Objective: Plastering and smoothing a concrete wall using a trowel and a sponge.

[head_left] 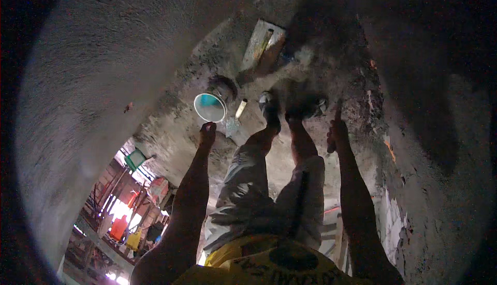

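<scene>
My left hand (208,134) is closed at the near rim of a round bucket (223,110) with a pale rim and a blue-green patch inside. In my right hand (338,131) is a dark hand tool (331,146). Its handle end shows beside my palm and a thin part points away past my fingers; shadow hides its exact kind. Between the bucket and my feet lies a trowel (240,110) with a pale handle, its blade toward me. Farther off, a flat plastering float (254,43) with a long handle rests on the floor.
Rough grey walls curve up on the left (98,78) and right (440,130). My feet (269,106) stand on a dusty concrete floor (176,124). Lower left, beyond an edge, are timber pieces, a green object (135,159), and orange (118,228) and yellow items.
</scene>
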The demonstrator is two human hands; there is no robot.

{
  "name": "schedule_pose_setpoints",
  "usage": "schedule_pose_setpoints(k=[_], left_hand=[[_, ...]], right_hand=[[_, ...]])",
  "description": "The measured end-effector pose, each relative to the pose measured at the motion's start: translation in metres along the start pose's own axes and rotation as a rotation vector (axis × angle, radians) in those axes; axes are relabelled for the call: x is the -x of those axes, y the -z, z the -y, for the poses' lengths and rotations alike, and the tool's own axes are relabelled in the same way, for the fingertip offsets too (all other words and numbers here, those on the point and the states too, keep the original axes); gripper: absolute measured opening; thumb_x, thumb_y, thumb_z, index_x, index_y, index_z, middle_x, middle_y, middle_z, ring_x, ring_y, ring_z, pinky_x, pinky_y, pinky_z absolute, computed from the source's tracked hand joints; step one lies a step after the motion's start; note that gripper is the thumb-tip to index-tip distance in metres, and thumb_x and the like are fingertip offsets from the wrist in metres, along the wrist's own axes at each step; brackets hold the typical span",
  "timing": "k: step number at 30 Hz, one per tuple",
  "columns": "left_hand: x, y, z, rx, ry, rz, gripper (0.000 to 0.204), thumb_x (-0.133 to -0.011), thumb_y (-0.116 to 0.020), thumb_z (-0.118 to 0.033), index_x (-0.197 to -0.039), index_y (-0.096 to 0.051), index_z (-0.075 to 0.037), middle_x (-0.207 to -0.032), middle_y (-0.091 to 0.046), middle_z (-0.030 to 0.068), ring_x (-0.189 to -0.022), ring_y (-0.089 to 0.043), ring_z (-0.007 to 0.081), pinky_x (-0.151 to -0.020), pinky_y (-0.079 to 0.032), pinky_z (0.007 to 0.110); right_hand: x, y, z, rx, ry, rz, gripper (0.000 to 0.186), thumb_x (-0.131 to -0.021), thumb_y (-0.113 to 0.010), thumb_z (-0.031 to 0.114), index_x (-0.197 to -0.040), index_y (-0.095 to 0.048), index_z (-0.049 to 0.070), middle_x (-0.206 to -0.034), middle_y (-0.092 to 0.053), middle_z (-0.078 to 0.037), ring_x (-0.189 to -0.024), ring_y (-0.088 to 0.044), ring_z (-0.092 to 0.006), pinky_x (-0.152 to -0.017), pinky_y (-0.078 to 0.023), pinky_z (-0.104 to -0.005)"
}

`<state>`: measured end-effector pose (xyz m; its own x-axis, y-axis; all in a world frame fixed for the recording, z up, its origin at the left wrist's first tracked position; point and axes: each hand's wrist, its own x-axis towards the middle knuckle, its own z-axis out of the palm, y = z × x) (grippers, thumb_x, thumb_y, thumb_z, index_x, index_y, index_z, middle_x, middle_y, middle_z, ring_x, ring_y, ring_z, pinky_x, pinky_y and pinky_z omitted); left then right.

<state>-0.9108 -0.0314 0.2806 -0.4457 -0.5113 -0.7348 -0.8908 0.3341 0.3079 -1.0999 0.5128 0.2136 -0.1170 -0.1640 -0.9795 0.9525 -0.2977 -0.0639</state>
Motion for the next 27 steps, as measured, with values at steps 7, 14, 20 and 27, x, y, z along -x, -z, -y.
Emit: schedule_pose_setpoints(k=[7,14,20,27], left_hand=[[-0.051,-0.080,0.087,-0.007,-0.074,-0.022,0.033,-0.092,-0.053,-0.028,-0.111,-0.059,-0.001,-0.104,-0.066,0.0216,-0.100,-0.063,0.0340,-0.086,-0.048,0.041],[-0.150,-0.091,0.108,0.103,0.072,-0.074,0.043,-0.087,-0.059,-0.029,-0.121,-0.056,-0.003,-0.116,-0.060,0.0264,-0.112,-0.057,0.0398,-0.095,-0.043,0.044],[-0.173,-0.069,0.138,0.485,0.362,-0.279,0.082,-0.077,-0.075,-0.035,-0.138,-0.029,-0.005,-0.119,-0.050,0.0146,-0.111,-0.049,0.0279,-0.095,-0.041,0.038],[-0.221,-0.133,0.155,0.609,0.142,-0.413,0.090,-0.077,-0.071,-0.050,-0.137,-0.029,0.002,-0.120,-0.054,0.0153,-0.107,-0.053,0.0301,-0.098,-0.041,0.041]], right_hand=[[-0.045,-0.053,0.003,1.997,0.835,-0.168,0.049,-0.084,-0.059,0.020,-0.131,-0.049,0.009,-0.084,-0.062,-0.013,-0.069,-0.062,-0.0267,-0.057,-0.048,-0.0420],[-0.138,-0.021,0.084,2.063,1.080,-0.204,0.058,-0.086,-0.060,0.012,-0.140,-0.039,0.011,-0.109,-0.057,-0.020,-0.092,-0.059,-0.0387,-0.074,-0.051,-0.0459],[-0.139,-0.160,0.061,2.221,0.730,0.054,0.059,-0.084,-0.061,0.006,-0.139,-0.041,0.011,-0.118,-0.057,-0.019,-0.105,-0.057,-0.0408,-0.084,-0.050,-0.0453],[-0.238,-0.285,0.046,1.992,1.599,0.323,0.053,-0.087,-0.059,0.010,-0.138,-0.044,0.013,-0.138,-0.046,-0.020,-0.121,-0.049,-0.0389,-0.096,-0.046,-0.0446]])
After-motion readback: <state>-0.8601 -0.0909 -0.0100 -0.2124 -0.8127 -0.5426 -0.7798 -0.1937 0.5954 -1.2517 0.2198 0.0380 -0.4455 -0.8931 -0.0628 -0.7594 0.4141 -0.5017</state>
